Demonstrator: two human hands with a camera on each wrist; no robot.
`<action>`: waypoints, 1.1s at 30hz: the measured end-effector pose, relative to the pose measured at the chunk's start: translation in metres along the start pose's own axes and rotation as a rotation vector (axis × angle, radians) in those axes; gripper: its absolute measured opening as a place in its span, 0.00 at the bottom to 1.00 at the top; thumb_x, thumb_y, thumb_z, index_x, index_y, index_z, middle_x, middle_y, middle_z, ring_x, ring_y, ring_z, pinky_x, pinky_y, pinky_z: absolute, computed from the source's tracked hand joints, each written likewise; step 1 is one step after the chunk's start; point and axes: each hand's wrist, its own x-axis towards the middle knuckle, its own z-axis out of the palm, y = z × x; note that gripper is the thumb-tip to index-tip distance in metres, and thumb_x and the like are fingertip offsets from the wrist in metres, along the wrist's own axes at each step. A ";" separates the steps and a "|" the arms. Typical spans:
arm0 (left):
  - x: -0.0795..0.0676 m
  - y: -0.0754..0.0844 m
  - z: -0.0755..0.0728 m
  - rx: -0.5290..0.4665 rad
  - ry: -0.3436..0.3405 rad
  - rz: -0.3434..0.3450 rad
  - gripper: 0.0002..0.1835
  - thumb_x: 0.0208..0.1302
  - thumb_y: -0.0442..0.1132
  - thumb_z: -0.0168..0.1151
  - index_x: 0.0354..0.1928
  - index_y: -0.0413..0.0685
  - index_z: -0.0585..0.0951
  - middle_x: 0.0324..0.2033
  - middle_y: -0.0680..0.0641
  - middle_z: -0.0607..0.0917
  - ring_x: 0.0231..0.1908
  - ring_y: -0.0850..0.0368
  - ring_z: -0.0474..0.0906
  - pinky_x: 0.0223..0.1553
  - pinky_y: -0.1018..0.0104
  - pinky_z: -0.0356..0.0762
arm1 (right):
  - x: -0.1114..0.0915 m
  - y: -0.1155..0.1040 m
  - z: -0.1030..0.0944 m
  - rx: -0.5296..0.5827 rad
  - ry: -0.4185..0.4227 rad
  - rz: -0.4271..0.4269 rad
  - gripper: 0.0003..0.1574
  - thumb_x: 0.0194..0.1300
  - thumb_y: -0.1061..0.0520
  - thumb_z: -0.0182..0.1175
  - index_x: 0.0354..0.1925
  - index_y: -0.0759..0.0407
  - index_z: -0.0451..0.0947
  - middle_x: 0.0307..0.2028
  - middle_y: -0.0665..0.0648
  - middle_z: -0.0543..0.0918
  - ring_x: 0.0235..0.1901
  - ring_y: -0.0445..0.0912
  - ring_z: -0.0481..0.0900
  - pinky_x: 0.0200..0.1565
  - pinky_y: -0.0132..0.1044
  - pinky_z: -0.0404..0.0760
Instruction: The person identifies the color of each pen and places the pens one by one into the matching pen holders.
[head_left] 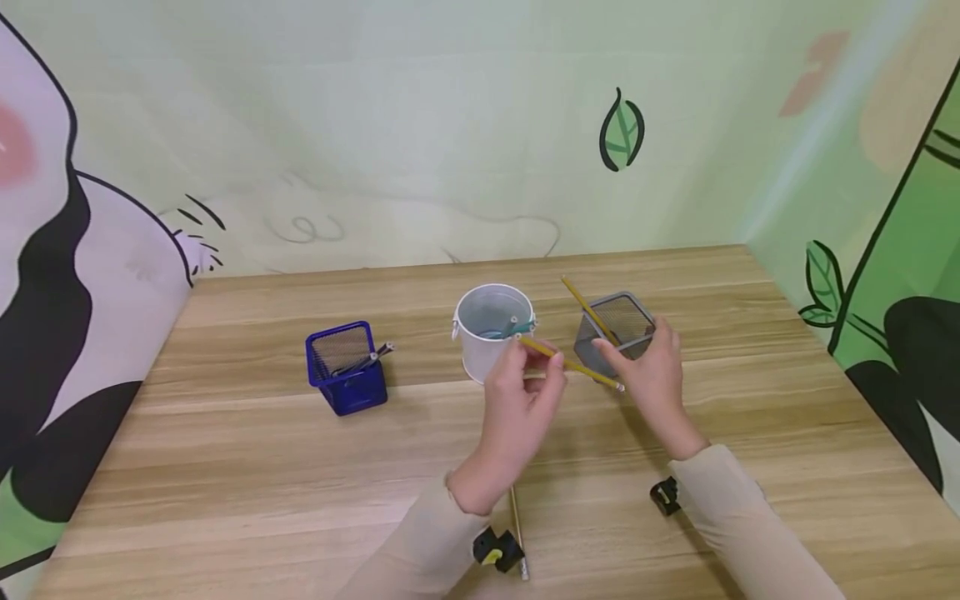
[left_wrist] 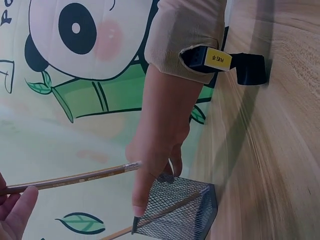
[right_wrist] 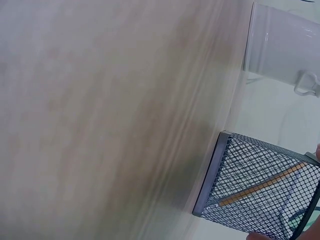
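Between its thumb and fingers, my left hand (head_left: pixel 516 417) pinches a yellow pencil (head_left: pixel 583 371), which slants down to the right in front of the grey mesh pen holder (head_left: pixel 592 354). My right hand (head_left: pixel 658 385) grips that holder near its rim, thumb at the near side and fingers at the far right. Inside the holder leans another yellow pencil (head_left: pixel 579 296), also visible through the mesh as a brown pencil shaft (right_wrist: pixel 265 185) in the right wrist view. The left wrist view shows the held pencil (left_wrist: pixel 80 178) with its end overlapping my right hand (left_wrist: pixel 162 120).
A white metal bucket (head_left: pixel 477 354) with teal pencils stands left of the mesh holder. Farther left is a blue pen holder (head_left: pixel 356 393) with dark pencils. One pencil (head_left: pixel 518 525) lies on the wooden table (head_left: pixel 247 492) below my left wrist. A printed cloth backdrop (head_left: pixel 375 125) borders the table.
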 end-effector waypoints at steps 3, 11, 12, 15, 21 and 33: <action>0.001 -0.001 0.001 0.020 0.017 0.034 0.05 0.61 0.27 0.57 0.38 0.31 0.75 0.33 0.37 0.79 0.33 0.47 0.82 0.30 0.75 0.82 | 0.000 0.000 0.000 -0.009 -0.004 -0.001 0.61 0.53 0.43 0.70 0.67 0.77 0.51 0.59 0.75 0.64 0.57 0.65 0.66 0.59 0.58 0.69; 0.009 -0.006 0.003 0.044 0.030 0.126 0.04 0.63 0.27 0.57 0.39 0.33 0.75 0.34 0.37 0.79 0.34 0.47 0.83 0.32 0.76 0.81 | 0.000 0.000 -0.002 -0.033 -0.023 0.015 0.63 0.53 0.41 0.69 0.68 0.76 0.49 0.62 0.76 0.61 0.59 0.67 0.65 0.61 0.59 0.68; 0.010 -0.007 0.003 0.047 0.031 0.132 0.04 0.63 0.27 0.57 0.39 0.33 0.75 0.34 0.38 0.79 0.34 0.47 0.83 0.32 0.76 0.81 | 0.000 0.000 -0.002 -0.032 -0.025 0.018 0.62 0.54 0.42 0.69 0.68 0.76 0.49 0.61 0.76 0.61 0.59 0.67 0.65 0.61 0.59 0.68; 0.014 -0.007 0.004 0.053 0.030 0.143 0.04 0.63 0.27 0.57 0.38 0.32 0.75 0.33 0.37 0.79 0.34 0.47 0.82 0.33 0.77 0.81 | 0.000 -0.001 -0.003 -0.017 -0.032 0.027 0.60 0.54 0.46 0.70 0.68 0.76 0.49 0.61 0.75 0.62 0.59 0.66 0.65 0.61 0.59 0.68; 0.017 -0.010 0.007 0.076 -0.001 0.151 0.05 0.63 0.27 0.57 0.39 0.31 0.75 0.35 0.36 0.79 0.36 0.48 0.82 0.35 0.78 0.81 | 0.000 -0.001 -0.003 0.002 -0.031 0.023 0.56 0.53 0.52 0.69 0.67 0.76 0.51 0.59 0.75 0.63 0.58 0.65 0.65 0.60 0.60 0.68; 0.025 -0.017 0.015 0.118 -0.054 0.180 0.06 0.64 0.28 0.56 0.40 0.31 0.74 0.37 0.36 0.79 0.38 0.47 0.82 0.37 0.78 0.80 | 0.001 0.002 -0.001 0.009 -0.015 -0.009 0.60 0.53 0.44 0.70 0.67 0.76 0.52 0.60 0.75 0.63 0.58 0.64 0.65 0.60 0.58 0.68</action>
